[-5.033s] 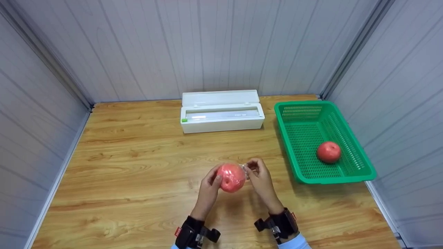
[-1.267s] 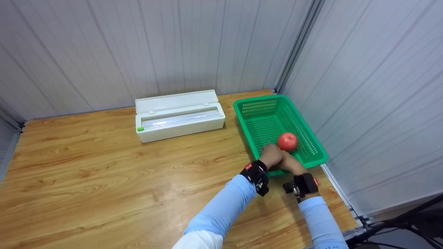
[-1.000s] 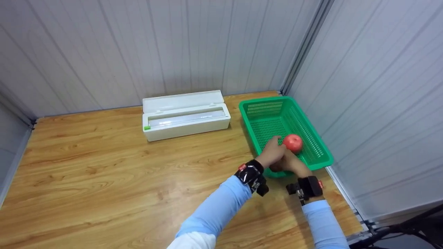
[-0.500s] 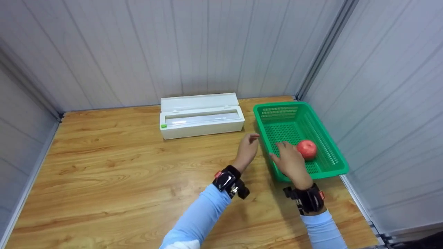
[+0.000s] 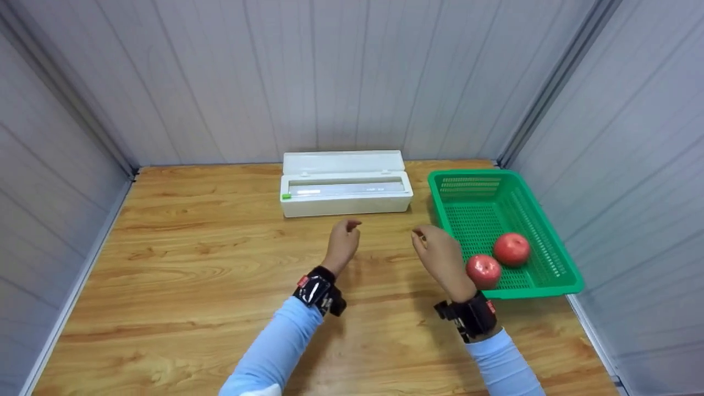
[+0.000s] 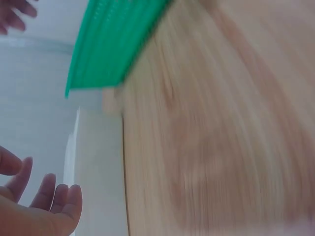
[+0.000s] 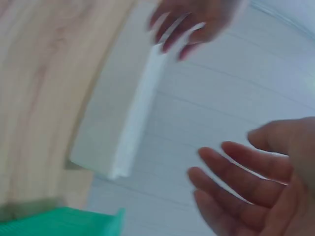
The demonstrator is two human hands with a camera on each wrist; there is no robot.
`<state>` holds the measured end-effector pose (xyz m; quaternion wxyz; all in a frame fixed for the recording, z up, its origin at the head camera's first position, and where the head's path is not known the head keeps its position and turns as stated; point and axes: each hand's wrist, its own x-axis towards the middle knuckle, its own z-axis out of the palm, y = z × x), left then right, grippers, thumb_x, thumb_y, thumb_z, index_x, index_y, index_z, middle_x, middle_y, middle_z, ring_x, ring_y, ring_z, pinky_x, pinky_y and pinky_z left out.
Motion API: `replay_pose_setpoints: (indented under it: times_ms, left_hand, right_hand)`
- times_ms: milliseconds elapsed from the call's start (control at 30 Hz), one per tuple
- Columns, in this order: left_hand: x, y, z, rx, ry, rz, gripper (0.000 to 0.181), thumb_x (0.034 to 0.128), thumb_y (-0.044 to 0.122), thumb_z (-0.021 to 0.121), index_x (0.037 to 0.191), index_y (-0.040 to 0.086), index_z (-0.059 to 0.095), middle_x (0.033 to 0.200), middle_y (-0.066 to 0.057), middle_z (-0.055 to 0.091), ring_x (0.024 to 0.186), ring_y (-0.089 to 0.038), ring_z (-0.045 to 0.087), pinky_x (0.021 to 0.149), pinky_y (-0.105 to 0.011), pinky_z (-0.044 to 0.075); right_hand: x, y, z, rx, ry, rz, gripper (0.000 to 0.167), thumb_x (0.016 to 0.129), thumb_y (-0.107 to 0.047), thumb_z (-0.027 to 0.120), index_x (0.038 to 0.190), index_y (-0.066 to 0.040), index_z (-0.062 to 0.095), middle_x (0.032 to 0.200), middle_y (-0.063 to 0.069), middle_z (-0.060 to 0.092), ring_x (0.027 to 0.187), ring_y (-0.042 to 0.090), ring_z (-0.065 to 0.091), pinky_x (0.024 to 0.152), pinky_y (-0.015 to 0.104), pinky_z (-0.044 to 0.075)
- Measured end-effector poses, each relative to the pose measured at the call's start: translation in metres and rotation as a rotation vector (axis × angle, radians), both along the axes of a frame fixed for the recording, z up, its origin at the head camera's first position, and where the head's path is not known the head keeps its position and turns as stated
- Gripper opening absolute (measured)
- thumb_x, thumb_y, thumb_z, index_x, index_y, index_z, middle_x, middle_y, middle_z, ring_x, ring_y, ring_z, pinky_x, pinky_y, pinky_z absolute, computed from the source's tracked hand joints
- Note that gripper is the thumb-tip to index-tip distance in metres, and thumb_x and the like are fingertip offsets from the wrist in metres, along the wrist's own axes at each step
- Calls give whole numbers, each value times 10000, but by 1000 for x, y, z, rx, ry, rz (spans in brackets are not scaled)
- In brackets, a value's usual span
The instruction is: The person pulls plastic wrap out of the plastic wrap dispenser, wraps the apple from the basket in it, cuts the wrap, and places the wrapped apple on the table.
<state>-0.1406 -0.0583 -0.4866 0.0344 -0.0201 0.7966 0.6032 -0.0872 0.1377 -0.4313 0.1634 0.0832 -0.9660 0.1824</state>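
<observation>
In the head view the left hand (image 5: 343,244) hovers over the table in front of the white box (image 5: 346,205), holding nothing. Its loosely bent fingers (image 6: 47,196) show in the left wrist view. The right hand (image 5: 440,255) is above the table at the left side of the green basket (image 5: 554,231). In the right wrist view that empty right hand (image 7: 246,187) has its fingers apart and slightly bent. Two red apples lie in the basket: one apple (image 5: 512,249) towards the right, and a shiny apple (image 5: 484,271) in the near left corner, partly behind the right hand's wrist.
The white box stands near the back wall (image 5: 341,77) with its lid (image 5: 343,162) raised and a roll (image 5: 346,190) inside. A small green piece (image 5: 286,196) sits at its left end. Wooden table (image 5: 181,275) surface extends to the left and front. Panel walls enclose the sides.
Five seconds ago both hands held a wrapped apple over the table; a second apple now lies in the basket. Both hands have moved left from the basket and apart, and the view has turned left.
</observation>
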Motion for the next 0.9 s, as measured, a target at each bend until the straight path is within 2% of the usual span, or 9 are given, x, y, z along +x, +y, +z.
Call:
replay_pose_setpoints:
  times_ms: [167,400,567,700,800,900]
  left_hand:
    - [-9,-38,-4,-72,63,50,293,883,9,450,1144,-37,574,1171,-224,560,1067,-305,527,934,-402,457]
    - [-25,-86,-3,-252,150,82,263,857,-1,494,1095,-56,590,1122,-237,565,1068,-342,525,962,-432,433]
    - [-34,-102,1,-370,186,66,244,855,4,522,1081,-49,600,1115,-225,572,1077,-342,521,959,-424,425]
    - [-41,-107,3,-489,201,23,239,869,28,513,1078,-37,606,1127,-227,571,1089,-354,509,957,-426,423]
    - [-47,-108,5,-597,240,-22,242,883,47,497,1092,-22,597,1143,-225,558,1082,-362,498,934,-430,430]
    - [-53,-112,6,-699,299,-46,242,887,41,493,1099,-24,588,1124,-216,559,1052,-357,501,909,-428,440]
  right_hand:
    - [-16,-7,-17,-9,14,2,184,906,-184,578,946,-62,710,851,96,708,749,218,663,588,369,536]
    - [-40,-21,-23,-10,-81,20,167,901,-184,583,920,-62,696,851,91,708,731,237,661,607,393,533]
    - [-56,-21,-27,-78,-154,19,192,921,-188,552,960,-59,688,877,101,700,716,237,642,613,385,521]
    - [-69,-17,-29,-148,-214,-18,225,940,-192,519,1005,-49,680,903,111,693,698,224,618,620,362,502]
    - [-79,-15,-28,-189,-240,-32,230,943,-190,513,1022,-44,672,946,121,688,752,228,623,668,365,509]
    - [-90,-18,-28,-229,-281,-1,240,947,-191,505,1056,-37,653,1030,143,670,828,255,630,730,393,518]
